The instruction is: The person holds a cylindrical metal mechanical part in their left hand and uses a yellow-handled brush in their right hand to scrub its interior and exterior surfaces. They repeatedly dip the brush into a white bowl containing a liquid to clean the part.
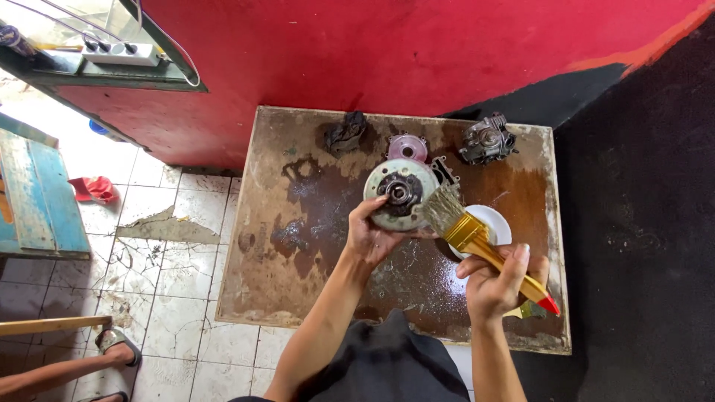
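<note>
Two hands worked over a stained, wet wooden surface (298, 268) low in the centre of the frame. The left hand (370, 237) was closed around the lower rim of a round metal engine part (401, 192), a pale disc with a dark hub, thumb hooked up toward the hub, tilting the disc so its face pointed up at the camera. The right hand (495, 283) was wrapped tightly around the yellow handle of a flat paintbrush (477, 240), whose bristles touched the disc's right edge.

The disc looked like cast metal: stiff, probably heavy for its breadth, and likely slick from the liquid glistening on the board. The rim seemed the soundest place to hold it, as the hub was recessed and greasy. The brush looked light, its bristles soft and splayed.

Just right of the disc sat a white bowl (493, 220), partly under the brush. Toward the far edge of the board lay a pinkish round cover (407, 147), a dark rag (345, 132) and a grey engine casting (487, 139) in the upper right. The board's left half was the open room; the right and far sides were crowded, and a red wall (387, 52) stood close behind. Broken floor tiles (171, 253) fell away at left, where another person's sandalled foot (112, 350) showed.
</note>
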